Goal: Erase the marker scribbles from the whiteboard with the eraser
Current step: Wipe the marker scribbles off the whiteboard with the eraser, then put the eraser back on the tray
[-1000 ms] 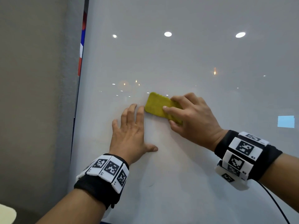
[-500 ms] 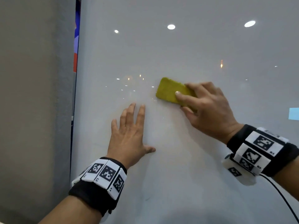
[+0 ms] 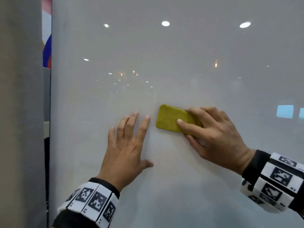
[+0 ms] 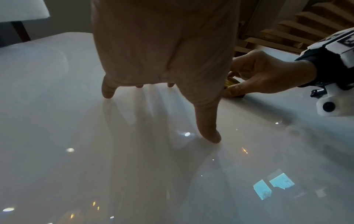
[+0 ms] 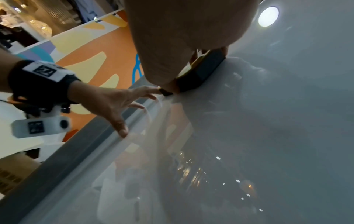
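Observation:
The glossy whiteboard (image 3: 164, 66) fills the head view, and I see no marker lines on it, only reflected ceiling lights. My right hand (image 3: 212, 135) grips the yellow eraser (image 3: 169, 118) and holds it flat against the board, forefinger on top and thumb under its lower edge. In the right wrist view the eraser (image 5: 203, 71) shows its dark felt side on the board (image 5: 249, 136). My left hand (image 3: 126, 148) lies open with spread fingers pressed to the board, just left of the eraser. The left wrist view shows those fingertips (image 4: 210, 136) touching the board (image 4: 95, 166).
The board's left edge (image 3: 50, 129) meets a grey wall panel (image 3: 21, 112). A red, white and blue strip (image 3: 46, 30) shows in the gap at top left. An orange patterned wall (image 5: 91, 57) lies beyond the board's grey frame (image 5: 80, 144).
The eraser has gone from beside my left fingertips up and right, and now sits lower again, close to those fingertips. My left hand has stayed flat on the board.

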`<action>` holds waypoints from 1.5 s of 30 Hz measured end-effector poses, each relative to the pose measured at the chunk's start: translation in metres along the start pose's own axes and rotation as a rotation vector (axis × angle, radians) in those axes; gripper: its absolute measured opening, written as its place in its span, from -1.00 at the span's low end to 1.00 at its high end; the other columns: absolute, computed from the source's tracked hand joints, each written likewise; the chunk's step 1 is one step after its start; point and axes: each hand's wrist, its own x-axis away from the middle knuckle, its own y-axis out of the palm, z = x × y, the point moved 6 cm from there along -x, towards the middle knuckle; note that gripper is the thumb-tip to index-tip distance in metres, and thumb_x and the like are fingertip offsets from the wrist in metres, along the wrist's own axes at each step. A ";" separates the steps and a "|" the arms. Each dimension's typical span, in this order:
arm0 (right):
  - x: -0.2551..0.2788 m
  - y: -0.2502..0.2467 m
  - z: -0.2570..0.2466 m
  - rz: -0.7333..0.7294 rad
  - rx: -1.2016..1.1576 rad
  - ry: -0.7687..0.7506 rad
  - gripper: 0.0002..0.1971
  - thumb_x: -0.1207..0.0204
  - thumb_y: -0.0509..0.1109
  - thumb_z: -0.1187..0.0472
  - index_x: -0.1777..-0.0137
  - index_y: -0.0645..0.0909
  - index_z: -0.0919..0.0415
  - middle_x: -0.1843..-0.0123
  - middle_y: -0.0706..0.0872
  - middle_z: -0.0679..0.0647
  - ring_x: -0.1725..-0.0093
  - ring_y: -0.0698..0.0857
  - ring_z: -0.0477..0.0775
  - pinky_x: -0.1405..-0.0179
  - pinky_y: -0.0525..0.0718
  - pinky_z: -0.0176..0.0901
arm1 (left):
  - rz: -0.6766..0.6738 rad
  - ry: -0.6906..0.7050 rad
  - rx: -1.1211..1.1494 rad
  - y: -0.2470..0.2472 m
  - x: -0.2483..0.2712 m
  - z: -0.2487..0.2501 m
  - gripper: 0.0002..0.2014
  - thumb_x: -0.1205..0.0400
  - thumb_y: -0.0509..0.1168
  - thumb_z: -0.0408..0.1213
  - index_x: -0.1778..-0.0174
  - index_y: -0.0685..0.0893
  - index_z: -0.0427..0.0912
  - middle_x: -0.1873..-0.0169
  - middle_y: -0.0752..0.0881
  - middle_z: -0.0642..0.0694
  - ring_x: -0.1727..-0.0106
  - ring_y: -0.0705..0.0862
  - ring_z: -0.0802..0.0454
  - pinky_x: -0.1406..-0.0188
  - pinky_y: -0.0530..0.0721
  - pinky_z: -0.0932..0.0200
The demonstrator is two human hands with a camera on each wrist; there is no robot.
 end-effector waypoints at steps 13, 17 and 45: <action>-0.050 -0.011 0.015 -0.417 -0.142 0.051 -0.32 -0.17 0.48 0.12 -0.38 0.51 0.11 -0.11 0.63 0.14 0.00 0.59 0.26 0.13 0.63 0.05 | -0.182 -0.100 -0.020 -0.057 -0.041 0.018 -0.02 -0.22 0.61 0.16 -0.55 0.38 -0.02 -0.46 0.43 -0.23 -0.37 0.50 -0.27 -0.17 0.59 -0.36; -0.075 -0.027 0.043 -0.398 -0.063 0.018 -0.38 -0.24 0.47 0.21 -0.39 0.57 0.10 -0.11 0.62 0.16 0.01 0.58 0.27 0.12 0.60 0.08 | -0.226 -0.062 -0.087 -0.084 -0.075 0.024 0.12 -0.20 0.60 0.16 -0.65 0.21 0.01 -0.58 0.32 -0.24 -0.51 0.37 -0.24 -0.26 0.54 -0.42; -0.229 -0.114 0.044 -0.262 -0.404 -0.012 -0.44 -0.31 0.58 0.15 -0.33 0.58 0.23 -0.18 0.71 0.14 -0.09 0.66 0.29 0.05 0.67 0.10 | -0.181 -0.180 -0.290 -0.288 -0.129 0.005 -0.32 -0.57 0.38 0.09 -0.58 0.32 0.04 -0.47 0.45 -0.02 -0.39 0.48 -0.12 -0.13 0.52 -0.13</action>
